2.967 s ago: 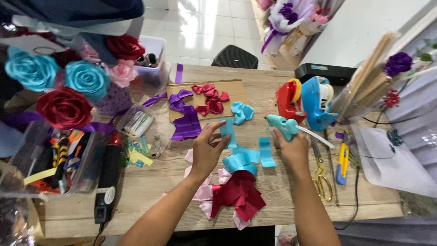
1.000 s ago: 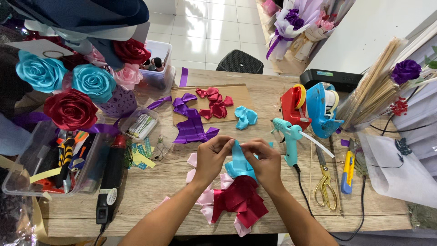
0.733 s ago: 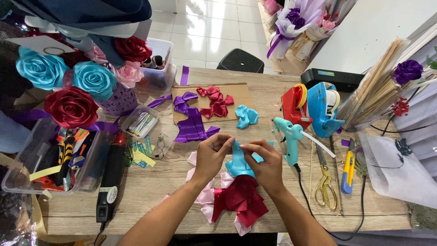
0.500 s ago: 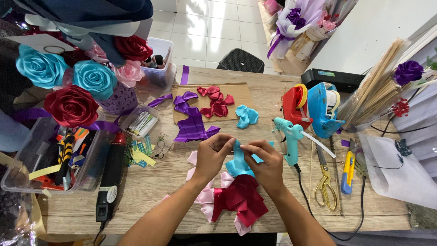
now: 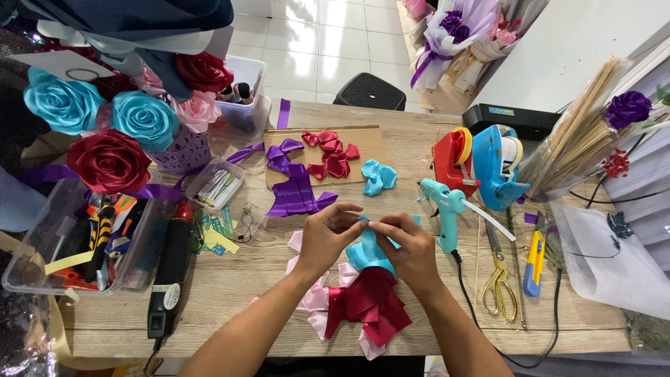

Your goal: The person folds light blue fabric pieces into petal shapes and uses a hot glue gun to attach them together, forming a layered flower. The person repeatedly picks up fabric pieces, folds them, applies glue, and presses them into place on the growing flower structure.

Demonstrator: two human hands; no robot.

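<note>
Both hands meet over the middle of the wooden tabletop (image 5: pixel 230 293), the left hand (image 5: pixel 326 239) and right hand (image 5: pixel 412 248) each pinching a folded light blue ribbon piece (image 5: pixel 366 250) between fingertips. Dark red ribbon pieces (image 5: pixel 370 304) lie just below, toward the near edge. Beyond the far edge, white floor tiles (image 5: pixel 328 42) show.

1. The ribbon piece (image 5: pixel 368 250) pinched between both hands is light turquoise blue.
2. The ribbon bow (image 5: pixel 368 306) below it is dark red; the ribbon loops (image 5: pixel 312 297) beside it are pale pink.
3. The glue gun (image 5: pixel 444 209) is turquoise with a white stick.
4. The ribbon strips (image 5: pixel 293 185) are purple.
5. The satin roses: one (image 5: pixel 108 160) deep red, one (image 5: pixel 143 119) turquoise.
6. The counter (image 5: pixel 230 279) is pale wood grain.
7. The scissors (image 5: pixel 498 279) have gold handles.
8. The utility knife (image 5: pixel 535 260) is yellow and blue.
</note>
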